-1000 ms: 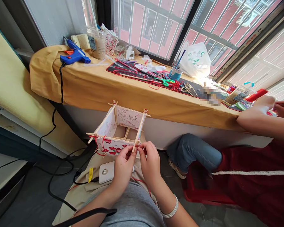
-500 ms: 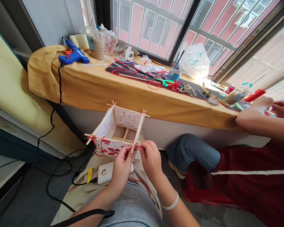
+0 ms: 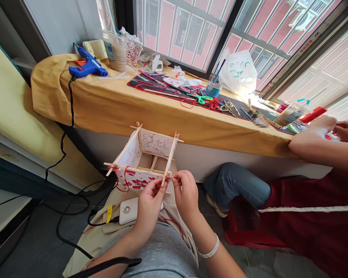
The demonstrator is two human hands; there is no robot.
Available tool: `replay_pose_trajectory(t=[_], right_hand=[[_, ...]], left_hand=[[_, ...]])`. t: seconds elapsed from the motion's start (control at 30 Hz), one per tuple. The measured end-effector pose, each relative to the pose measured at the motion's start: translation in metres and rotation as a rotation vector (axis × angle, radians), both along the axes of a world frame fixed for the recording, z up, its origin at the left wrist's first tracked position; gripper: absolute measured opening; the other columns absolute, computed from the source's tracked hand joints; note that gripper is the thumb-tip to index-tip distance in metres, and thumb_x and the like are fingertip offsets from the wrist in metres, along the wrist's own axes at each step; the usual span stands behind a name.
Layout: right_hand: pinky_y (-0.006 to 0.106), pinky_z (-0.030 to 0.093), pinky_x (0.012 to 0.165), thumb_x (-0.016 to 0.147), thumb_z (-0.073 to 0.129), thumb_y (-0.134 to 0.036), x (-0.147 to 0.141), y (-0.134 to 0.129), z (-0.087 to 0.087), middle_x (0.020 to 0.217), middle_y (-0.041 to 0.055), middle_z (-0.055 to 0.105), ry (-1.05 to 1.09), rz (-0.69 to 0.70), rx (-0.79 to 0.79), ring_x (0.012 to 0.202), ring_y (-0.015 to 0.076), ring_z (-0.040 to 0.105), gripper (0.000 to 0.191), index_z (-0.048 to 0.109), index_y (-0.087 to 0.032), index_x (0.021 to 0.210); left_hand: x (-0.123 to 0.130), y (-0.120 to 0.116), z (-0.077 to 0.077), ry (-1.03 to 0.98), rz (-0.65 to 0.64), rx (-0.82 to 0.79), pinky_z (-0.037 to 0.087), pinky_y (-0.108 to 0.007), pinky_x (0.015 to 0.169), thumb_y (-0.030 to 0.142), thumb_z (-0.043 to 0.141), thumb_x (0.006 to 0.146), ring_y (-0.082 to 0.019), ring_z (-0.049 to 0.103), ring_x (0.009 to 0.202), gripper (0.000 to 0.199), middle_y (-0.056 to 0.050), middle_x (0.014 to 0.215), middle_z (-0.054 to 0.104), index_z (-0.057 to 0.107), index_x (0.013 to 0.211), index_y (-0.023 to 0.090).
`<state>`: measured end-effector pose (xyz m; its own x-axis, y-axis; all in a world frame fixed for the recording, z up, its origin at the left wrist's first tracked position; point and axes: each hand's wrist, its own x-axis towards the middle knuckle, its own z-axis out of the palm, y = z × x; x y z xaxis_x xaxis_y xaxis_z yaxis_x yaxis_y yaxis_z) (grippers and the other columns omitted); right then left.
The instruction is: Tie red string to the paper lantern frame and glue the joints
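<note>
A box-like frame of thin wooden sticks [image 3: 122,154] with drawn-on white panels rests over my lap, its open top facing up. Red cord [image 3: 127,178] is wound at its corners and hangs in a loop at the near left one. My left hand [image 3: 151,199] pinches the near right corner, thumb and fingers on the stick end. Just right of that corner, my right hand [image 3: 186,191] is closed, thumb against forefinger, at the red cord there; what lies between the fingertips is too small to make out. A white device [image 3: 128,211] lies on my lap below the frame.
A cloth-covered ledge [image 3: 104,100] runs under the window, bearing a blue glue gun [image 3: 88,65], cups, green scissors [image 3: 201,99] and craft scraps. At right, a person's hands [image 3: 321,127] work over the ledge. Black cables [image 3: 59,224] trail at left.
My right hand's fingertips have shifted very slightly up and right, away from the corner. The frame and my left hand have hardly moved.
</note>
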<state>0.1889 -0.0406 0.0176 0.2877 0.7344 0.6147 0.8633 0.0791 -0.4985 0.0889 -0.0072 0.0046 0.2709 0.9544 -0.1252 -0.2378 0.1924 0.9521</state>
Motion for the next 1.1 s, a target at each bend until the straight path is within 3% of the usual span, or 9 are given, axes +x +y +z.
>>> replay_pose_trajectory(t=[0.27,0.4,0.53,0.67,0.93,1.1], right_hand=[[0.028,0.037,0.058,0.096,0.029,-0.029,-0.008,0.008,-0.003,0.071,0.0044,0.053,-0.118,-0.178,0.013,0.068,0.0179,0.046,0.03,0.047,-0.019,0.074],[0.028,0.041,0.061,0.094,0.036,-0.026,0.002,0.005,-0.003,0.075,0.0055,0.056,-0.157,-0.05,0.022,0.071,0.0174,0.048,0.025,0.052,-0.019,0.076],[0.028,0.043,0.064,0.093,0.04,-0.021,0.014,-0.001,-0.004,0.079,0.0066,0.061,-0.345,0.103,0.052,0.07,0.017,0.049,0.02,0.058,-0.018,0.084],[0.03,0.044,0.064,0.092,0.041,-0.017,0.017,-0.002,-0.003,0.081,0.0077,0.063,-0.434,0.139,0.038,0.069,0.0178,0.048,0.019,0.059,-0.017,0.089],[0.028,0.046,0.065,0.091,0.045,-0.017,0.007,-0.002,-0.001,0.08,0.0069,0.063,-0.228,0.163,0.094,0.072,0.017,0.051,0.015,0.058,-0.017,0.083],[0.028,0.045,0.066,0.09,0.045,-0.017,0.003,-0.006,-0.004,0.079,0.0063,0.06,-0.116,0.09,0.094,0.074,0.0165,0.053,0.014,0.057,-0.017,0.082]], left_hand=[[-0.004,0.003,-0.005,0.069,-0.026,0.047,0.047,-0.028,0.075,0.046,0.062,0.074,-0.018,0.06,0.08,0.031,-0.005,0.084,0.066,0.063,0.084,0.016],[-0.004,0.0,-0.005,0.015,0.008,0.02,0.046,-0.025,0.07,0.046,0.064,0.072,-0.016,0.058,0.074,0.03,-0.002,0.078,0.064,0.061,0.081,0.018],[-0.001,-0.002,-0.006,-0.048,0.026,-0.016,0.046,-0.023,0.064,0.045,0.067,0.07,-0.015,0.057,0.072,0.03,-0.001,0.076,0.062,0.061,0.083,0.018],[0.003,-0.003,-0.005,-0.089,0.018,-0.018,0.045,-0.023,0.063,0.042,0.067,0.07,-0.014,0.055,0.067,0.026,0.002,0.063,0.056,0.063,0.081,0.019],[0.004,-0.004,0.003,-0.099,-0.023,-0.102,0.04,-0.02,0.054,0.04,0.071,0.066,-0.01,0.048,0.057,0.03,0.001,0.069,0.06,0.066,0.084,0.017],[0.002,-0.004,0.0,-0.13,-0.032,-0.152,0.035,-0.017,0.049,0.038,0.072,0.067,-0.007,0.045,0.055,0.03,0.001,0.07,0.06,0.066,0.088,0.016]])
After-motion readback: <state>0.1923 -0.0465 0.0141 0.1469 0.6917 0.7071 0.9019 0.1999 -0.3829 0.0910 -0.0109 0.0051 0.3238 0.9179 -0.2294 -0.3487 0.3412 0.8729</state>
